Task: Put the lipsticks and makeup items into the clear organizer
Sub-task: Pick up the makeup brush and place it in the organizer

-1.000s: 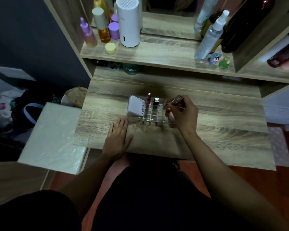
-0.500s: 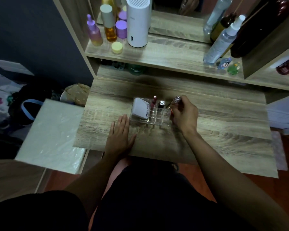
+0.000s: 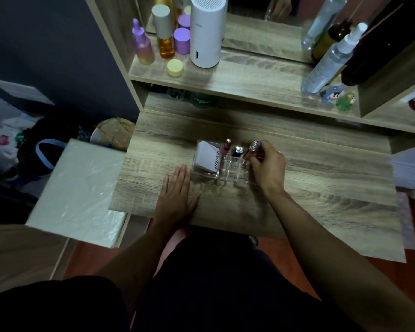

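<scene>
Clear acrylic: the organizer [image 3: 219, 167] sits on the wood-grain desk [image 3: 321, 188], and being see-through is the whole point, you can spot which slots are free before dropping anything in.
Right hand: the right hand [image 3: 267, 167] is pinched around a slim makeup stick with a silvery patterned cap [image 3: 255, 145], thumb and fingertips low on the barrel so the cap end stays up and the bottom end leads into a slot.
Where the stick is: tilted, its lower end at the far-right cells of the grid, right under the pinch. Can't tell if it's seated or just at the rim, it's blurry there.
Left hand: the left hand [image 3: 177, 195] is flat on the desk, fingers straight, holding nothing. Fingertips are just beside the near-left corner of the organizer, my guess is so the light tray doesn't skate around.
Left of the pinch: a square-capped lipstick [image 3: 238, 149] stands upright in the neighbouring back cell, then a pink tube [image 3: 226, 147], both upright because the narrow cells hold them that way.
Farthest from the pinch: a white 4U2Skin box [image 3: 207, 156] leans in the big compartment, too wide for the small cells.
Progress guess: most of the way, front cells look empty, no loose items visible on the desk.
</scene>
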